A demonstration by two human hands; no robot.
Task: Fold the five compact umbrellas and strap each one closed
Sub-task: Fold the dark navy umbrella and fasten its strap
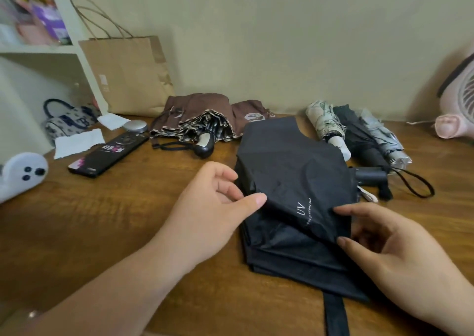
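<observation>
On wooden table (102,220), left hand (207,207) and right hand (400,256) pinching black umbrella (289,166) fabric, brown umbrella (197,115) behind, folded umbrellas (359,135) right

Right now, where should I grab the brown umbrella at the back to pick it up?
Take the brown fabric umbrella by its stubby dark plastic handle, reaching in from the near side. The handle pokes out of the loose, unfolded canopy toward you and lies bare on the wooden table, so fingers can wrap round it without bunching floppy cloth.

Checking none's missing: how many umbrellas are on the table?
5: black umbrella in front; brown umbrella behind it; floral umbrella, dark umbrella, pale grey umbrella back right.
</observation>
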